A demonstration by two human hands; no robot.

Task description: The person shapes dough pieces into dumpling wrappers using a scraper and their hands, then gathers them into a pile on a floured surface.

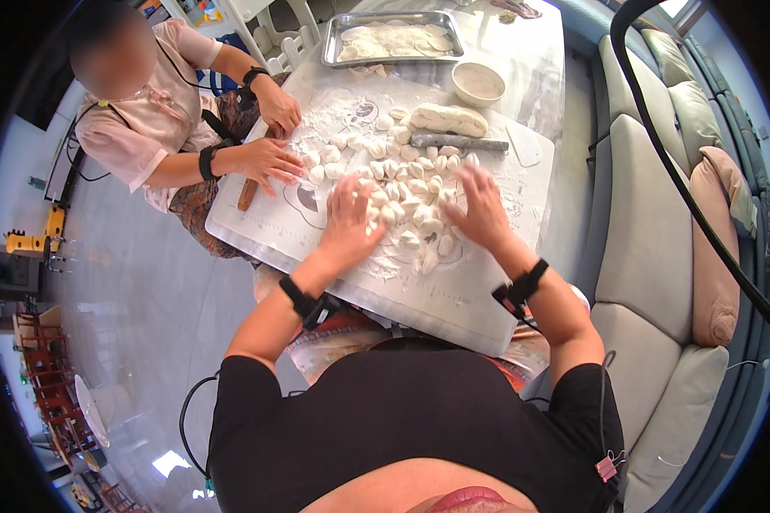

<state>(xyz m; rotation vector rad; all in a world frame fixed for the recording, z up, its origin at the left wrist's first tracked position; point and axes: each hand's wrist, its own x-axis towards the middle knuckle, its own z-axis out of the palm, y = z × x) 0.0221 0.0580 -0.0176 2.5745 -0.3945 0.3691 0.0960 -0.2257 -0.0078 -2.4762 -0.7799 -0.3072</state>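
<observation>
Many small floured dough pieces (417, 206) are heaped on a white kneading mat (263, 215) in front of me. Over the left edge of the heap lies my left hand (351, 215), fingers spread, palm down, touching pieces without gripping any. My right hand (481, 208) is slightly blurred at the heap's right side. Its fingers are apart, with the thumb against or just over the nearest pieces. Beyond the heap rests a thick log of dough (449, 120), with a flour-dusted grey bar (460, 142) along its near side. Loose flour (385, 265) covers the mat near the pieces.
Another person's hands (271, 163) are at the mat's left side, by a wooden rolling pin (248, 194). A metal tray of flat dough rounds (394, 40) and a bowl of flour (479, 83) stand farther back. A white scraper (524, 146) lies right. A sofa (645, 224) borders the table.
</observation>
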